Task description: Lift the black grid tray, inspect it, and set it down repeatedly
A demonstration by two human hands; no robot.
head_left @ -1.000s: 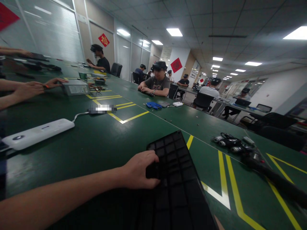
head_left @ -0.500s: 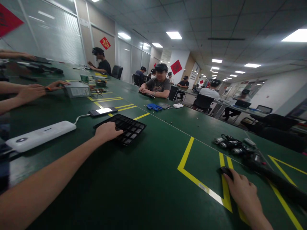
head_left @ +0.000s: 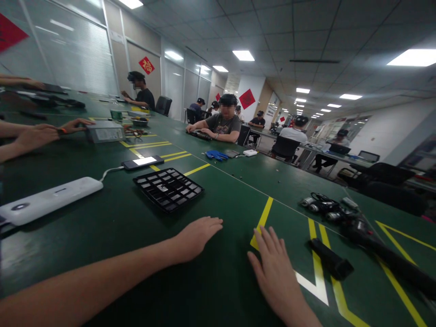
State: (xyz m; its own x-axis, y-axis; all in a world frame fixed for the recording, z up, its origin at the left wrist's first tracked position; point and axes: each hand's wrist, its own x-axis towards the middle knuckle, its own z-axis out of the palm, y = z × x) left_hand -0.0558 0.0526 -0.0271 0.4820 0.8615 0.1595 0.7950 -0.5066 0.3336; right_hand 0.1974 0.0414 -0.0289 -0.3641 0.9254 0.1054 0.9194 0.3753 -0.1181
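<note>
My left hand hovers low over the green table, fingers stretched out, holding nothing. Beyond it lies a black square plastic grid panel, its ribbed side up, apart from the hand. My right hand is open with fingers spread, over or on the table beside a corner of yellow tape. Right of that hand rests a black, elongated block-like part, untouched, lying across the yellow strips. I cannot tell its exact kind.
A white power bank-like device is cabled to a phone at left. Black gear with metal cylinders lies at right. Blue gloves lie farther back. A co-worker's hands touch a grey metal box; another person sits opposite.
My left hand has let go of the grid panel and moved right and nearer. My right hand has released the black part and moved left.
</note>
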